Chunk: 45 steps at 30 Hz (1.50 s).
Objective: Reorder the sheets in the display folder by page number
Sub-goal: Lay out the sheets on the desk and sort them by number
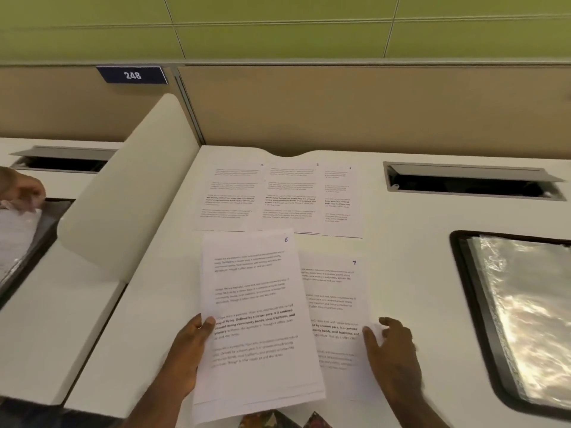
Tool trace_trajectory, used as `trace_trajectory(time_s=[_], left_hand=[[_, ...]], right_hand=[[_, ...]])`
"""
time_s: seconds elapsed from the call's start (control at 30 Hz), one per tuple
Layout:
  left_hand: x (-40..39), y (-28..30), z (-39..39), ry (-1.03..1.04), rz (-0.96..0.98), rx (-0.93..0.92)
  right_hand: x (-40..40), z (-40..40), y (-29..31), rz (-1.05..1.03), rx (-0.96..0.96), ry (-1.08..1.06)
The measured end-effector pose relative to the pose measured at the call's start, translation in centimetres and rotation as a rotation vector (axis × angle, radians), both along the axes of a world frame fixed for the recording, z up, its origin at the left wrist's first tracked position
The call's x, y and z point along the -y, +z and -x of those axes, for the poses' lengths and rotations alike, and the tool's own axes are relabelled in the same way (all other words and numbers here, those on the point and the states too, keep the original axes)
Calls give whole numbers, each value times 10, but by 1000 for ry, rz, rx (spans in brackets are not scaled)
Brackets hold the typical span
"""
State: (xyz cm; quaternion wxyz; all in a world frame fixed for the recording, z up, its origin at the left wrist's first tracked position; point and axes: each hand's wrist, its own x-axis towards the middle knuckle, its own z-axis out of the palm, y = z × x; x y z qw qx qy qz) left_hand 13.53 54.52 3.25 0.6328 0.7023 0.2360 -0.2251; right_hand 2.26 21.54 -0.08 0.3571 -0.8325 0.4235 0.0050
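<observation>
My left hand [196,335] grips the left edge of a small stack of sheets [256,322] whose top page is marked 6, lifted a little off the white desk. Beside it lies the sheet marked 7 [335,304], partly under the stack. My right hand [391,344] rests at that sheet's right edge, fingers spread and touching the paper. Further back, sheets 1 [230,196], 2 [290,196] and 3 [338,196] lie overlapped in a row. The open display folder [525,304], with shiny clear sleeves, lies at the right.
A white curved divider [123,196] separates my desk from the neighbouring one, where another person's hand [21,189] touches a folder [18,239]. A cable slot [469,180] is open at the back right. A beige partition with label 248 [133,75] stands behind.
</observation>
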Motion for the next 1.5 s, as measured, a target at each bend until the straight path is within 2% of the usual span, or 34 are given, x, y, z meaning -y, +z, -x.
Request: trace_trajectory(time_s=[0.07, 0.13, 0.2, 0.23, 0.4, 0.6, 0.7, 0.87, 1.07, 1.2, 1.33, 1.43, 1.5], left_hand=[[7, -5, -3, -59, 10, -27], [13, -10, -5, -113, 16, -45], [20, -14, -7, -168, 18, -67], [23, -14, -7, -185, 21, -74], [30, -16, -10, -217, 54, -100], [24, -16, -10, -193, 87, -115], [8, -13, -17, -156, 39, -54], [-56, 4, -53, 44, -105, 123], [-135, 30, -90, 199, -248, 287], [-136, 37, -96, 158, -207, 333], [-97, 40, -86, 96, -99, 297], [-74, 28, -76, 47, -3, 220], [-63, 18, -69, 34, 35, 164]], right_hand=[[-9, -4, 6, -131, 81, 59], [-24, -11, 12, -389, 106, 106], [-38, -17, 13, -599, 125, 95], [-43, -19, 13, -642, 146, 77], [-47, -25, 2, -610, 148, -76], [-41, -28, 1, -599, 117, -115], [-41, -30, 1, -613, 130, -137], [-40, -32, -5, -624, 120, -191], [-50, -38, -12, -515, 65, -156], [-54, -44, -6, -417, 27, -108], [-56, -44, 0, -334, -23, -17], [-56, -38, 4, -93, -80, 76], [-55, -36, 9, -27, -18, 81]])
